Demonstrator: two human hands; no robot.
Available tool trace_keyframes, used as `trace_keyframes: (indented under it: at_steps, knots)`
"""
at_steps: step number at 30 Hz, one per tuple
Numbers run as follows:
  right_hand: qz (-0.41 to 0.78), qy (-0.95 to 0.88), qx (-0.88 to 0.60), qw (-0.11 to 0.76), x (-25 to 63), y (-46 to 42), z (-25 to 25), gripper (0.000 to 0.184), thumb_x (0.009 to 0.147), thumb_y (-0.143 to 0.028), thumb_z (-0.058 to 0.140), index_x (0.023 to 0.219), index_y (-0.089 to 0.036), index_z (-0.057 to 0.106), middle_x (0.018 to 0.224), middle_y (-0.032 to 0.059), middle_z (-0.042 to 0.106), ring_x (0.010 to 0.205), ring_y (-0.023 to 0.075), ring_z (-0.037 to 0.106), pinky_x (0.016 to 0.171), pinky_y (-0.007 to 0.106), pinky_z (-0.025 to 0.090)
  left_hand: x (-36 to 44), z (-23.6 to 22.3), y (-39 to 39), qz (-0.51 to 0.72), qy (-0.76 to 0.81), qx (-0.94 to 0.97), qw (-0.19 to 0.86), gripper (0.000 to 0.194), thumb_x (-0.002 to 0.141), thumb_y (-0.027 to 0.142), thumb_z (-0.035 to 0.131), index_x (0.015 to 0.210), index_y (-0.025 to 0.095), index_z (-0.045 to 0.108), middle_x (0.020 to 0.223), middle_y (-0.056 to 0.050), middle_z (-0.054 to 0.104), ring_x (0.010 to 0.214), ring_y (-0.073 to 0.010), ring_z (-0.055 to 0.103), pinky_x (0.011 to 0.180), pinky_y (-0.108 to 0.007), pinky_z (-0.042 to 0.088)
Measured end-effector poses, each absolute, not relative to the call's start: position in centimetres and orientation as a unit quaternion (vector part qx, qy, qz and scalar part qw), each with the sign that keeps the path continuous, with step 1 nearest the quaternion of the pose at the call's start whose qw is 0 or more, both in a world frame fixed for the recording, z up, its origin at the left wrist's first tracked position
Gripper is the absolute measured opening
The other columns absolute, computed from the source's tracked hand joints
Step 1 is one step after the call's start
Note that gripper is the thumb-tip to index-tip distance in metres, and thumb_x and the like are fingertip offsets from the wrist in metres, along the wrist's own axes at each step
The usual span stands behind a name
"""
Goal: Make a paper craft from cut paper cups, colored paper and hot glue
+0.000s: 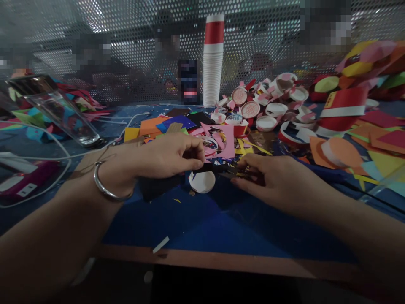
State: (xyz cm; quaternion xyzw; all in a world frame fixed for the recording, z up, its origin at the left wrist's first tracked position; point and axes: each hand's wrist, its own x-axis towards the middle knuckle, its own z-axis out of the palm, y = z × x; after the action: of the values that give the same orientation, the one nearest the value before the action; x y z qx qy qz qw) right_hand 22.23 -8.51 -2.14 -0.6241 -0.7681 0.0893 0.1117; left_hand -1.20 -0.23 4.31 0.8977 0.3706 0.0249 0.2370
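My left hand [167,156] pinches a narrow black paper strip [205,168] between thumb and fingertips. Facing it, my right hand [268,175] is closed around a pair of scissors [232,172], whose dim blades point left at the strip's end. Whether the blades touch the paper is hard to make out. Just below the strip lies a white paper disc [202,183], perhaps a cup bottom. A black paper sheet [163,186] rests under my left wrist. Beyond my hands is a pink sheet [229,141] with a round hole in it.
A tall stack of paper cups [212,63] stands at the back beside a phone [190,82]. Cut cup pieces [272,109] are heaped to its right. A glass bottle [68,114], white cables and a purple box [28,181] are at left. Coloured paper [379,139] covers the right.
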Motion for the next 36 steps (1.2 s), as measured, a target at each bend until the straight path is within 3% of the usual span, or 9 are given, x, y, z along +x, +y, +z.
trace_keyframes:
  at_steps: [5,11,16,21,25,29,36]
  knots:
    - [0.044,-0.787,-0.610,0.081,21.9,-8.9,-2.7,0.025,0.098,-0.047,0.053,0.088,-0.023,0.052,0.075,0.0044,0.069,0.062,0.0219,0.061,0.055,0.031,0.026,-1.2,3.4,-0.6,0.170,0.414,0.814,0.370,0.008,0.091,0.021,0.066,0.098,0.018,0.063,0.081,-0.001,0.069,0.060,-0.0126,0.066,0.057,-0.026,0.052]
    - [0.002,-0.795,-0.602,0.071,22.0,-9.4,-3.0,0.025,0.099,-0.047,0.053,0.094,-0.022,0.055,0.073,0.0040,0.068,0.060,0.0219,0.061,0.054,0.030,0.025,-0.5,3.0,-2.0,0.367,0.379,0.741,0.416,0.025,0.081,0.012,0.075,0.105,0.018,0.072,0.098,-0.003,0.073,0.080,-0.0142,0.072,0.071,-0.028,0.059]
    - [-0.024,-0.802,-0.592,0.077,21.9,-9.9,-3.1,0.028,0.097,-0.049,0.056,0.091,-0.022,0.057,0.072,0.0045,0.067,0.058,0.0213,0.060,0.054,0.030,0.025,-0.2,1.5,-2.2,0.399,0.370,0.703,0.457,0.017,0.078,0.013,0.080,0.092,0.020,0.073,0.094,0.000,0.073,0.084,-0.0140,0.069,0.078,-0.030,0.058]
    - [-0.087,-0.813,-0.569,0.083,22.1,-10.6,-2.7,0.029,0.097,-0.052,0.056,0.091,-0.024,0.058,0.073,0.0056,0.067,0.062,0.0241,0.062,0.053,0.032,0.020,-0.1,0.4,-1.6,0.387,0.364,0.712,0.460,0.011,0.080,0.016,0.079,0.089,0.019,0.074,0.090,-0.002,0.073,0.083,-0.0153,0.069,0.073,-0.028,0.057]
    - [-0.149,-0.829,-0.525,0.123,21.9,-11.4,-2.3,0.030,0.100,-0.048,0.053,0.089,-0.023,0.063,0.081,0.0099,0.069,0.076,0.0289,0.065,0.056,0.034,0.032,-0.1,0.4,-1.3,0.396,0.376,0.698,0.463,0.009,0.079,0.018,0.080,0.086,0.017,0.073,0.081,-0.002,0.070,0.072,-0.0135,0.066,0.066,-0.028,0.054]
    - [-0.097,-0.877,-0.439,0.167,21.0,-11.9,-2.1,0.029,0.103,-0.044,0.056,0.096,-0.019,0.069,0.091,0.0110,0.070,0.087,0.0298,0.065,0.072,0.041,0.048,-0.2,0.5,-1.1,0.415,0.367,0.690,0.466,0.012,0.076,0.011,0.081,0.084,0.016,0.073,0.081,0.000,0.069,0.075,-0.0132,0.066,0.071,-0.028,0.053]
    - [-0.039,-0.908,-0.368,0.196,20.2,-11.6,-2.6,0.025,0.103,-0.034,0.059,0.103,-0.014,0.074,0.097,0.0126,0.071,0.090,0.0290,0.064,0.084,0.047,0.052,-0.3,0.0,-0.6,0.416,0.352,0.686,0.481,0.016,0.075,0.007,0.080,0.085,0.016,0.070,0.082,0.001,0.068,0.074,-0.0105,0.063,0.071,-0.025,0.052]
